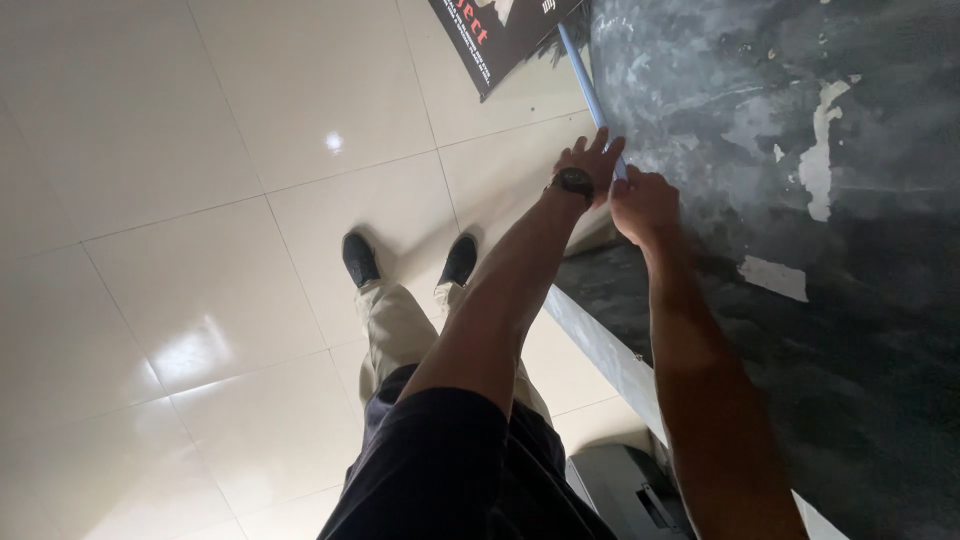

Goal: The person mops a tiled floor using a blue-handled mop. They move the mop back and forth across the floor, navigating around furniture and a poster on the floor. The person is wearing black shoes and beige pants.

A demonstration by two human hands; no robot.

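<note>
A thin light-blue rod runs along the edge of a large dark panel with peeling grey paint. My left hand, with a dark watch on its wrist, rests its fingers on the rod's lower end. My right hand is closed around the same rod end, just below the left hand. Both arms reach forward from my body toward the panel's edge.
Glossy cream floor tiles lie below, with my legs in beige trousers and black shoes. A dark printed poster lies at the top. A grey boxy object sits near the panel's pale lower edge.
</note>
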